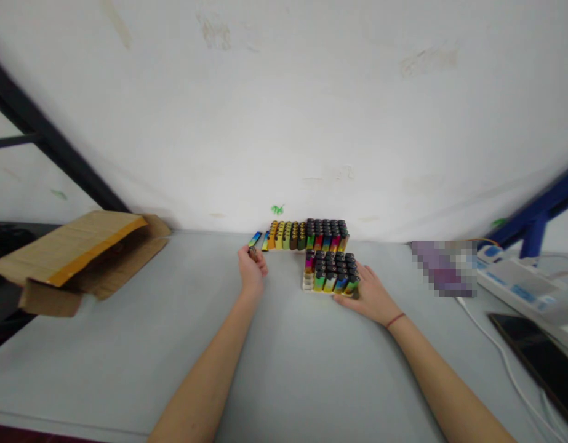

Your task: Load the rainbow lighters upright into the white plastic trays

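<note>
My left hand is closed around a lighter; only its dark end shows above the fingers. Just behind it, a blue-and-yellow lighter and another blue-and-yellow lighter lie at the end of the back row. My right hand grips the right side of a white lighter tray, thumb at its front edge. Colourful lighters with black tops stand upright in this tray, while several slots show bare at its front left corner.
Behind the tray stand yellow and orange lighters beside multicoloured black-topped lighters, near the wall. An open cardboard box lies at left. At right are a blurred purple item, a power strip, a white cable and a black phone.
</note>
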`<move>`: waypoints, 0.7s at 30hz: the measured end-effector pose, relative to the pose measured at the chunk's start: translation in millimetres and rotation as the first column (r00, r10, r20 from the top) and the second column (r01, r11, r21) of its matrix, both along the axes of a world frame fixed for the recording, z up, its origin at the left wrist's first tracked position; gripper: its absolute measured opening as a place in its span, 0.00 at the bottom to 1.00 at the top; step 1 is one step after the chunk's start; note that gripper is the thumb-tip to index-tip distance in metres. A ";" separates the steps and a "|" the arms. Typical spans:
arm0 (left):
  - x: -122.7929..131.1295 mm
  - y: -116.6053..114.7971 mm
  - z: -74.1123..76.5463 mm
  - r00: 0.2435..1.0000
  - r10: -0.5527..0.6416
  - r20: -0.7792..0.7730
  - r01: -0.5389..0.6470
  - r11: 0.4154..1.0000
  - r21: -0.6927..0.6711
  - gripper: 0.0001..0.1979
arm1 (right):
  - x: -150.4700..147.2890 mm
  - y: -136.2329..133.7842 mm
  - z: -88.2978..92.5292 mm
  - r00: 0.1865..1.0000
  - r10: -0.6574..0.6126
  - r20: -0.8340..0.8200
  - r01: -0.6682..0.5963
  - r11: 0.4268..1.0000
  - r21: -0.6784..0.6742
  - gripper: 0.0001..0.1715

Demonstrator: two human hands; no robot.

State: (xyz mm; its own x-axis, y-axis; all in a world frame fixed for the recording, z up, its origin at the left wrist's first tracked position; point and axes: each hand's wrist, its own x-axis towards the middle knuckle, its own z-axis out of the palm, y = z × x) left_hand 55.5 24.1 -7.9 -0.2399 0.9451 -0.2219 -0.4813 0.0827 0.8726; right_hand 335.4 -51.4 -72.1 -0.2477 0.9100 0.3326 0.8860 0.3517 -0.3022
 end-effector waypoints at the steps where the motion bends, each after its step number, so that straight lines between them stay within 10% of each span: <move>1: -0.6 0.3 1.3 1.000 0.016 0.000 -0.016 1.000 0.006 0.22 | 0.1 0.0 -0.5 1.000 0.002 -0.003 -0.002 1.000 0.005 0.49; 21: 2.9 -2.7 6.4 0.997 0.042 -0.058 -0.041 0.999 0.019 0.21 | 0.7 0.3 -1.9 1.000 0.004 0.005 -0.004 1.000 0.013 0.48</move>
State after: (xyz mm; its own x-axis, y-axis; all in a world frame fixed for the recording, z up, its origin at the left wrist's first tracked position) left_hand 58.4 21.4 -1.5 -0.2913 0.9376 -0.1898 -0.4322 0.0480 0.9005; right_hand 336.1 -51.0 -74.0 -0.2532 0.9045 0.3431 0.8861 0.3592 -0.2929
